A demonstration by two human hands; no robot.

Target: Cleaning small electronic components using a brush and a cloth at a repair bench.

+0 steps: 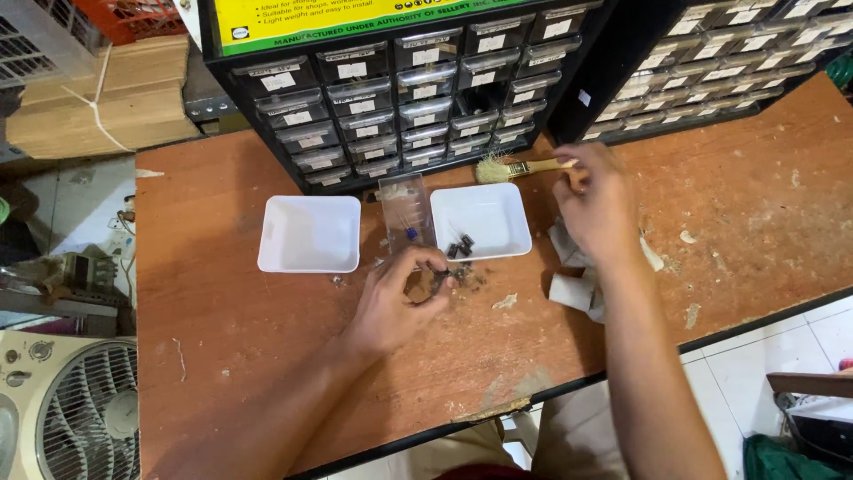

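Note:
My left hand (pixel 395 298) rests on the wooden table (pixel 222 293), its fingertips pinched over a small pile of dark parts (pixel 458 276) just below a white square tray (pixel 482 220) that holds a few dark parts. A second white tray (pixel 310 234) to the left is empty. Between the trays stands a clear plastic drawer (pixel 405 212) with a small blue part inside. My right hand (pixel 593 203) reaches toward the wooden handle of a small brush (pixel 520 167) and touches its end. Whether the fingers grip the handle is unclear.
Two black cabinets of small clear drawers (pixel 404 98) (pixel 711 71) stand along the back of the table. White rolled pieces (pixel 570 292) lie under my right wrist. Paint flakes dot the right side. A fan (pixel 67 409) and cardboard (pixel 98 98) sit to the left.

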